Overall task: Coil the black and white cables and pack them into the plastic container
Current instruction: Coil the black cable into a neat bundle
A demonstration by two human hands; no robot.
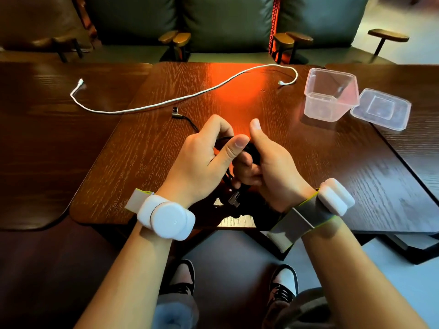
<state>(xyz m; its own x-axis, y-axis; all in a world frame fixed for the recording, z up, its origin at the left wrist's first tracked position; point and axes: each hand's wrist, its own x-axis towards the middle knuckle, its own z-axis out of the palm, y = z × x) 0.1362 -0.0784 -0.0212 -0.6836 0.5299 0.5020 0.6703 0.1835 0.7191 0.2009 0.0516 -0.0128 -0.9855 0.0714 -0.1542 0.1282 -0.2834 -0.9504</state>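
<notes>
Both hands meet over the near middle of the dark wooden table. My left hand and my right hand are closed around loops of the black cable. One black plug hangs below my hands; the other end lies loose on the table with its plug at the far left of my fingers. The white cable lies uncoiled in a long curve across the far side of the table. The clear plastic container stands open at the far right.
The container's clear lid lies flat just right of it. A second dark table adjoins on the left. Green cushioned seats with wooden armrests stand behind the table. My shoes show below the near edge.
</notes>
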